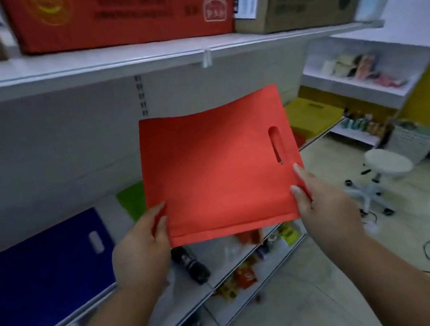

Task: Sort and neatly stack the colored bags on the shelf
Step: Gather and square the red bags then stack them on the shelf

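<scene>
I had the red bag (217, 170) held flat in mid-air above the shelf (64, 322), left hand (140, 252) pinching its 7 o'clock corner, right hand (317, 203) its 5 o'clock corner, and judged the limp far edge could fold on landing.

Red bag (217, 170), blue bag (39, 281), green bag (131, 200), yellow bag (313, 116).
</scene>
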Demonstrator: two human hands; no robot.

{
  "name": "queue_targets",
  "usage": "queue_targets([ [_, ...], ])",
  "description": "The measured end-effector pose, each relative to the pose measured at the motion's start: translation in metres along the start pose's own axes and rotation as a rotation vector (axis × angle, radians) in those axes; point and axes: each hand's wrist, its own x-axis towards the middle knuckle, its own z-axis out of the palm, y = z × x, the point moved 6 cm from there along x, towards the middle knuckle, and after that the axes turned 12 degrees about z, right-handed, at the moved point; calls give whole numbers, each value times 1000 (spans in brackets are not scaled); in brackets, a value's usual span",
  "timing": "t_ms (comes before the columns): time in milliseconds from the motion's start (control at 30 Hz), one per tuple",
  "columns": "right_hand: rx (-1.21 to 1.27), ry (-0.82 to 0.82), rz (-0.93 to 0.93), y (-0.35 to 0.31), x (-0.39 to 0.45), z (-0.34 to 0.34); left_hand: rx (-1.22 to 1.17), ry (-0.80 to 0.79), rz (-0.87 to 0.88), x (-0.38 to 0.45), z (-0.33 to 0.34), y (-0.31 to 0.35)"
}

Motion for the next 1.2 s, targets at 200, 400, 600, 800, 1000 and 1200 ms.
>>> queue_targets([
  [200,-49,14,104,79,94,24,-53,-70,95,82,122,35],
  [400,-95,-2,166,136,193,34,-43,-136,140,156,216,81],
  [600,-37,-106,118,179,278,82,45,-52,127,198,273,98],
  [800,88,-388,-222,172,364,152,242,37,-129,188,300,95],
  [1000,-15,-652,-379,184,413,211,443,-51,-380,170,332,110],
  [1200,-114,-683,-438,195,434,234,619,-172,-409,169,360,130],
])
